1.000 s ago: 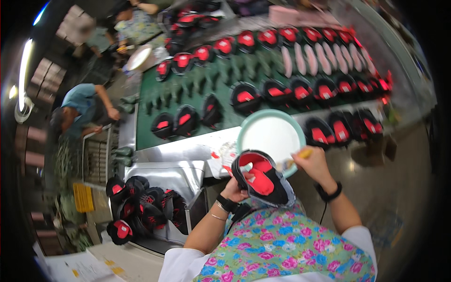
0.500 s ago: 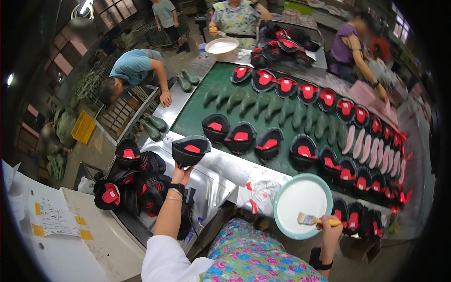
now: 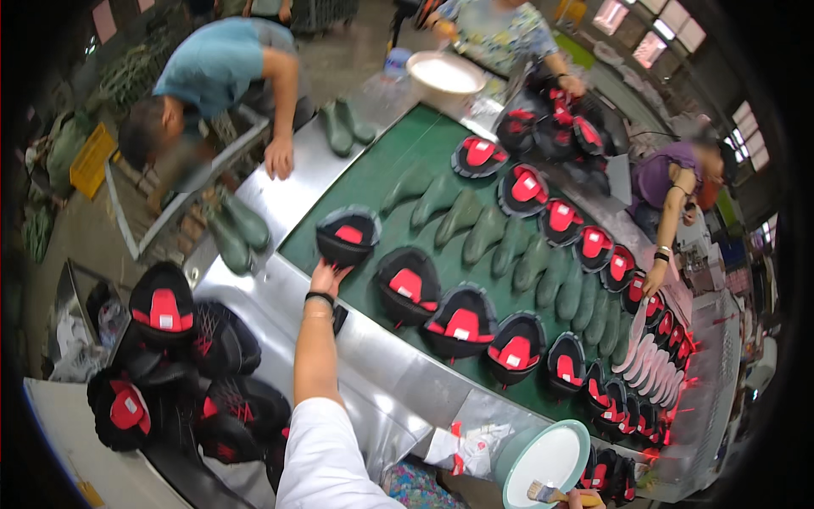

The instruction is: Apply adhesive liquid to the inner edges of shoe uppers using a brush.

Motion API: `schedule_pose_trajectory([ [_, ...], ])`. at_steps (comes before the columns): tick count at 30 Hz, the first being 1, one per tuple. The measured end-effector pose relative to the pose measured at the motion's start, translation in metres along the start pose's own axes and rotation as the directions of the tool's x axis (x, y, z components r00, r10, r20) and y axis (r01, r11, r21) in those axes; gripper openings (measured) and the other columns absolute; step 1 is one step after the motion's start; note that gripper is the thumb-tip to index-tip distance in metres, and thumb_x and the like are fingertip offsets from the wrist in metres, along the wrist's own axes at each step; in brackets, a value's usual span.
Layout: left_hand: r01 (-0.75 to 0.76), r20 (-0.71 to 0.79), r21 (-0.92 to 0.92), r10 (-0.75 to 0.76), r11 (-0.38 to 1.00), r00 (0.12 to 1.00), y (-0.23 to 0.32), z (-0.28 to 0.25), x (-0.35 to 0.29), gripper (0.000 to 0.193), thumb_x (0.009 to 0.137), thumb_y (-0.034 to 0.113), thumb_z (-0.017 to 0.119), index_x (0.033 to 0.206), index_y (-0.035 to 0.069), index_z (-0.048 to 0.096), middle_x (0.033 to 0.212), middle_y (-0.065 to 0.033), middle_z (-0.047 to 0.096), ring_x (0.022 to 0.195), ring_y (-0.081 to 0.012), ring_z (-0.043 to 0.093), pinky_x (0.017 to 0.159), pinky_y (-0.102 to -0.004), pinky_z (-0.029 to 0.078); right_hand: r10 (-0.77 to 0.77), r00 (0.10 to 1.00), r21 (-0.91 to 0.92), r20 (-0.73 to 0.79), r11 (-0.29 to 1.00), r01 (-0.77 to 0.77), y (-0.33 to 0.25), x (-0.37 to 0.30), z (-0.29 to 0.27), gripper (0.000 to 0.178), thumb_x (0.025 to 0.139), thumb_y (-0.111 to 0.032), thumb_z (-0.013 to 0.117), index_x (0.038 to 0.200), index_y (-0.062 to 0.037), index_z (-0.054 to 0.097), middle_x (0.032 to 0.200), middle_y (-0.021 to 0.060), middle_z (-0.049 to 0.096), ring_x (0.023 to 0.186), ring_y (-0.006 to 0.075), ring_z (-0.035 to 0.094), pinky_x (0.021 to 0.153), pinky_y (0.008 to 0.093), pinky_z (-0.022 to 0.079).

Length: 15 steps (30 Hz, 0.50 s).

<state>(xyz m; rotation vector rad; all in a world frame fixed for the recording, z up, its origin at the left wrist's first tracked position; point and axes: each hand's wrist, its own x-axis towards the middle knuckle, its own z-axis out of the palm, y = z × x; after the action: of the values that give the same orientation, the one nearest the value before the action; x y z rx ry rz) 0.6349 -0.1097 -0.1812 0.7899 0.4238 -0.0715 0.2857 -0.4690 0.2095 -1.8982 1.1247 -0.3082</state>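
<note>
One upper (image 3: 348, 236) at the green surface's (image 3: 352, 182) near left corner; left hand (image 3: 329, 278) grips its near side. Touching down or not: cannot tell. Right hand (image 3: 587, 499), cut off by the frame, grips a brush (image 3: 547, 494). Risks: placed too close, the upper could knock its neighbour (image 3: 409, 287); a loaded brush could drip. Teal bowl (image 3: 503, 464), by the near edge: white liquid. Far bowl (image 3: 445, 100), past the far left corner: also white inside.

Head-worn fisheye: looks down and forward, slantwise, from wearer's height; left grip (image 3: 329, 278) nearer, green worktop (image 3: 365, 174) beyond.
</note>
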Motion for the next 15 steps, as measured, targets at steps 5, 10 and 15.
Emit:
schedule_pose_trajectory([
  [5,0.227,-0.161,-0.012,-0.225,0.974,0.961,-0.011,0.023,-0.024,0.039,0.089,0.007,0.052,0.123,-0.002,0.035,0.090,-0.0187,0.058,0.081,-0.0267,0.061,0.066,-0.0398,0.053,0.042,0.999,-0.113,-0.025,0.993,-0.045,-0.035,-0.042,0.020,0.012,0.085,-0.010,0.063,0.088,0.0010,0.063,0.068,0.0067,0.062,0.059,0.0091,0.054,0.052,0.0210,0.043],
  [10,0.267,0.055,0.263,-0.291,0.927,0.955,0.108,0.030,-0.227,0.031,0.090,0.019,0.056,0.117,0.003,0.051,0.095,-0.0087,0.062,0.080,-0.0145,0.058,0.070,-0.0260,0.046,-0.036,0.996,-0.149,0.076,0.988,0.047,-0.041,-0.044,0.032,0.016,0.085,-0.013,0.063,0.087,0.0028,0.065,0.071,0.0047,0.063,0.057,0.0088,0.053,0.052,0.0205,0.041],
  [15,0.219,-0.445,0.676,0.154,0.703,0.882,0.173,-0.061,-0.389,0.026,0.087,0.018,0.060,0.110,0.005,0.058,0.098,-0.0058,0.063,0.083,-0.0094,0.056,0.072,-0.0248,0.046,-0.324,0.827,0.075,0.459,0.942,0.327,0.015,0.001,0.006,0.028,0.098,-0.020,0.042,0.093,0.0051,0.055,0.092,0.0072,0.054,0.087,0.0102,0.052,0.082,0.0245,0.040],
])
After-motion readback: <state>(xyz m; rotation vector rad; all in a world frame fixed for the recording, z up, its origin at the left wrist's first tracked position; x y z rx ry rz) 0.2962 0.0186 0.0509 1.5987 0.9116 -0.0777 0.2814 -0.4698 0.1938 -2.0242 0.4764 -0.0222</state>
